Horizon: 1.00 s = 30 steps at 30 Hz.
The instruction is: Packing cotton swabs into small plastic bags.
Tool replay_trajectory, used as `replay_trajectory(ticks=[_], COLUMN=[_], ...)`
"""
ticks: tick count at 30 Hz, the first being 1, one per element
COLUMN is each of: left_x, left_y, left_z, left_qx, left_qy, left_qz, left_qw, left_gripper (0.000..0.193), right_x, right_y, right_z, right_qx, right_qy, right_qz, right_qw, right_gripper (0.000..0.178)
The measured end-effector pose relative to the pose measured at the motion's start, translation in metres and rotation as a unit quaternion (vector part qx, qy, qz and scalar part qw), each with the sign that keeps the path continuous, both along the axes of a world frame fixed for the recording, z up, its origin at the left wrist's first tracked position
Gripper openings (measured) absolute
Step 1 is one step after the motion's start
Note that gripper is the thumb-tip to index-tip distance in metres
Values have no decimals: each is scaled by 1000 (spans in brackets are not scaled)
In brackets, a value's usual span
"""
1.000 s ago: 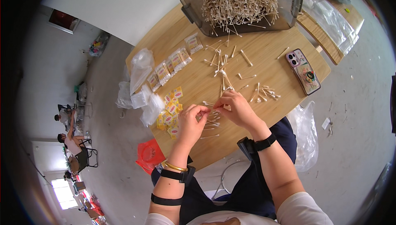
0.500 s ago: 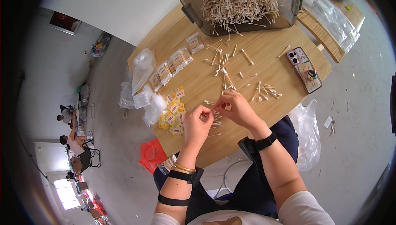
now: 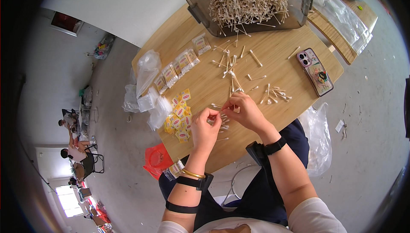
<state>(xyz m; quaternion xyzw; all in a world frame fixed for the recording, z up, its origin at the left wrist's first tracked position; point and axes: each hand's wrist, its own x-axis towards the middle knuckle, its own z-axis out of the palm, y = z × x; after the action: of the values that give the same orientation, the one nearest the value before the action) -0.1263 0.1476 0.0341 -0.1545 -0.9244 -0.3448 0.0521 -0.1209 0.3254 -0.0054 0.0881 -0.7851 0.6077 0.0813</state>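
My left hand (image 3: 204, 127) and my right hand (image 3: 245, 112) meet over the near part of the wooden table (image 3: 279, 64). Thumb and fingers of both are pinched together, fingertips almost touching. Whatever sits between them is too small to make out. Loose cotton swabs (image 3: 232, 78) lie just beyond my right hand, and others are partly hidden under my hands. A small cluster of swabs (image 3: 277, 94) rests to the right. Beside my left hand is a pile of small yellow-and-white cards (image 3: 183, 120).
A grey plastic tub (image 3: 296, 13) heaped with swabs stands at the far edge. Packed swab bags (image 3: 184, 61) form a row at left, near clear plastic bags (image 3: 149, 68). A phone (image 3: 317, 73) lies at right. A red bag (image 3: 157, 159) hangs by the near left edge.
My hands stay pinched together in nearly the same place; my left forearm has shifted slightly right. In the background, people at the left have moved a little.
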Motion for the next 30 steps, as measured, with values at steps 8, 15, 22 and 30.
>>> replay_trajectory(ticks=[8,15,22,30], left_x=[-24,-23,-18,4], left_y=[-33,-38,-23,-16], left_z=[-4,-9,-13,-12], left_qx=[-184,-201,-150,-141], left_qy=[106,90,77,28], left_qz=[-68,-82,-125,-73], left_qw=[975,972,978,987], left_gripper=[8,20,23,16], right_x=[-2,-2,6,9], right_y=[23,24,20,19], right_z=[6,-5,-7,-9], right_qx=[16,48,205,265], right_qy=[-47,-25,16,-9], right_qz=[-167,-153,-52,-9], right_qw=[985,987,977,964], right_gripper=[12,8,5,3])
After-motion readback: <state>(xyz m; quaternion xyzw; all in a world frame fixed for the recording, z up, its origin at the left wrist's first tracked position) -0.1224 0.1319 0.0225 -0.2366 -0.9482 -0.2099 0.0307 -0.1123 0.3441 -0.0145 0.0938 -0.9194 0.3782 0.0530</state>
